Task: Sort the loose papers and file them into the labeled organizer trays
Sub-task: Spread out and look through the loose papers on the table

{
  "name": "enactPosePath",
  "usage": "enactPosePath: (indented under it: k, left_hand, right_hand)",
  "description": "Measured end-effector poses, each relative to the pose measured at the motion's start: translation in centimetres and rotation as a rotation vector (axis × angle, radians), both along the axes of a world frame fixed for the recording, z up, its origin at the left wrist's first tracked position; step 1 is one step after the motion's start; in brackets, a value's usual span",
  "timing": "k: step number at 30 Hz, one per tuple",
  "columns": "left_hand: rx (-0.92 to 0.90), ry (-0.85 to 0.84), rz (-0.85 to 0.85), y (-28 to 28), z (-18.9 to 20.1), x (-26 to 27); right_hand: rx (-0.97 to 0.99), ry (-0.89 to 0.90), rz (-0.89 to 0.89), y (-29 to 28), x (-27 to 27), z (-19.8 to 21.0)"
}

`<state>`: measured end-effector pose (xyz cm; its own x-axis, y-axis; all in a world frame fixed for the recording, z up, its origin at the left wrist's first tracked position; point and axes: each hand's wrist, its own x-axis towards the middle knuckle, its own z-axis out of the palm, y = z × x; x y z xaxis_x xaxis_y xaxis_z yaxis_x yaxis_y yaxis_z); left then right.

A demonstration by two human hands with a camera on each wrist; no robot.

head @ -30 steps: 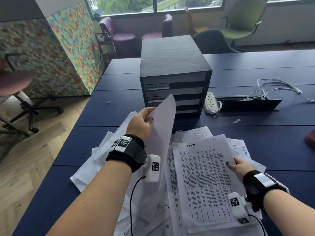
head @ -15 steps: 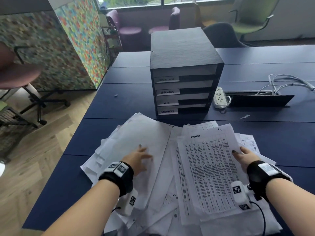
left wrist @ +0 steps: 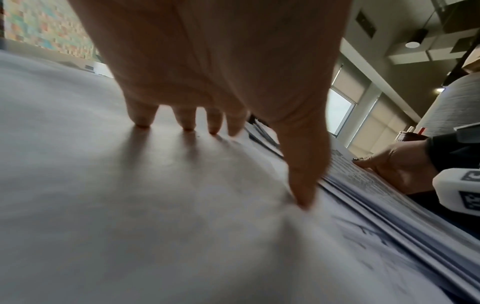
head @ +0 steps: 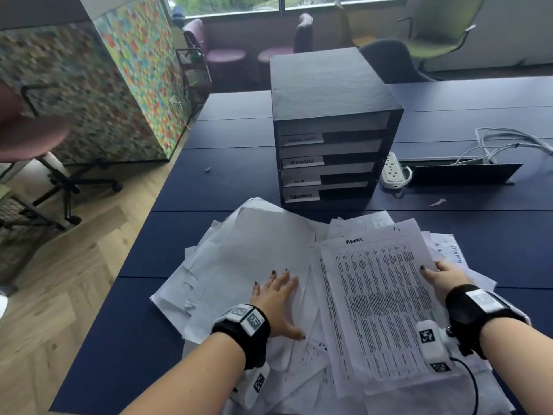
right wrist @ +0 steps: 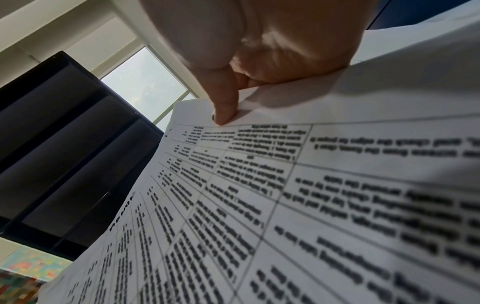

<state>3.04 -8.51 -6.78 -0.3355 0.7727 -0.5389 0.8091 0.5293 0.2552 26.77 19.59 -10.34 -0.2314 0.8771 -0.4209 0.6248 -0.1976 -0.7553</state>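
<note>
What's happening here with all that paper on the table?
A person is sorting a messy heap of loose papers on a dark blue table. Their left hand lies flat, fingers spread, on a blank sheet turned face down on the heap. Their right hand pinches the edge of a printed sheet headed ADMIN. Just beyond stands a black organizer with labelled trays, one reading ADMIN. That sheet has not been filed yet.
</note>
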Motion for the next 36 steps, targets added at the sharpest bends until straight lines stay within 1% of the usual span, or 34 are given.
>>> enactPosePath:
  k: [2,4,6,11,14,18,21,26,29,32,34,36]
  left_hand:
    - [0.048,0.042,0.176,0.5,0.0,-0.1]
    - [0.043,0.078,0.323,0.7,-0.2,-0.3]
    - [-0.005,0.093,0.363,1.0,-0.3,-0.4]
    - [-0.032,0.103,0.366,1.8,-0.2,-0.6]
    - [-0.026,0.178,0.305,1.9,-0.8,-1.5]
    - [0.065,0.260,0.256,1.7,-1.1,-2.7]
    - [0.140,0.269,0.212,1.9,-0.3,-3.6]
    - [0.174,0.415,0.168,2.3,1.7,-5.2]
    - [0.295,0.398,0.254,2.7,4.0,-5.6]
    - [0.536,0.343,0.380,3.3,7.8,-4.5]
    - [0.725,0.251,0.411,3.8,10.6,-3.0]
    - [0.824,0.109,0.378,4.5,13.1,-1.2]
  right_hand:
    - [-0.006,-0.010,0.022,-0.4,0.0,-0.3]
    - [-0.009,-0.021,0.019,-0.7,0.1,-0.5]
    - [-0.006,-0.031,-0.003,-1.1,0.1,-0.5]
    - [-0.008,-0.044,-0.044,-1.8,0.3,-0.3]
    - [-0.026,-0.042,-0.048,-1.8,0.7,-0.7]
    - [-0.022,-0.035,-0.064,-2.0,1.2,-0.8]
    - [-0.024,-0.023,-0.077,-2.1,1.4,-0.8]
    - [-0.048,0.023,-0.095,-2.0,1.7,-0.9]
    - [-0.063,0.068,-0.098,-1.8,1.9,-0.5]
    - [-0.045,0.046,-0.088,-1.2,2.1,-0.8]
    - [-0.033,0.008,-0.074,-0.8,2.2,-1.5]
    - [-0.044,0.000,-0.057,-0.3,2.3,-2.0]
